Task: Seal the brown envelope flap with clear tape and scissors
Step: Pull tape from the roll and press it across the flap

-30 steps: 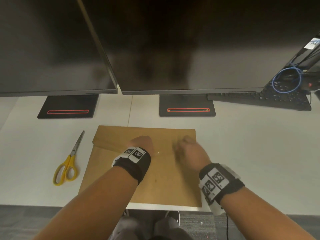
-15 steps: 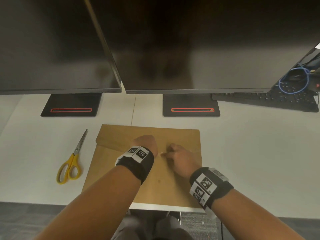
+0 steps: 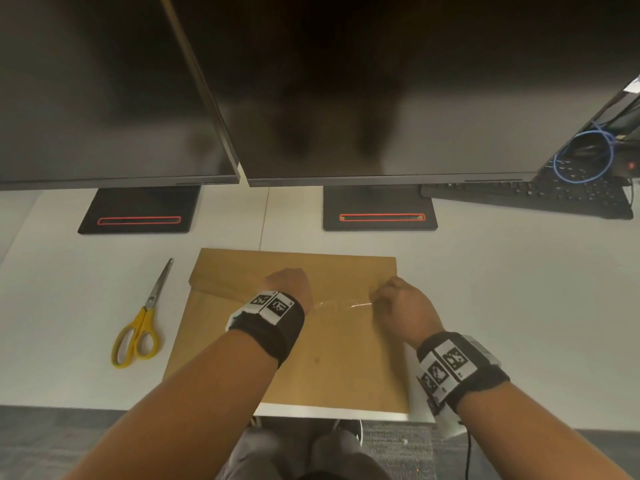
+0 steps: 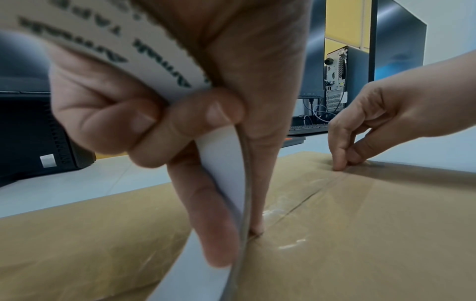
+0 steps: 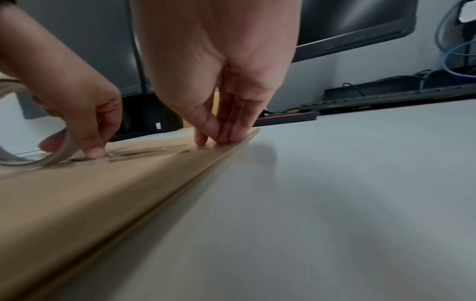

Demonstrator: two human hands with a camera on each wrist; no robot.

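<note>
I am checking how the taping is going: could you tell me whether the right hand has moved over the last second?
Yes: the right hand has moved toward the envelope's right edge.

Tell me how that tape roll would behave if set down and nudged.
The tape roll is a thin hollow ring, so it is probably light. Left on edge, as the left hand holds it, it would likely roll or topple. The strip stuck to the brown envelope would probably tether it.

Both hands (image 3: 287, 284) stretch clear tape (image 3: 341, 305) across the brown envelope (image 3: 332, 358).
</note>
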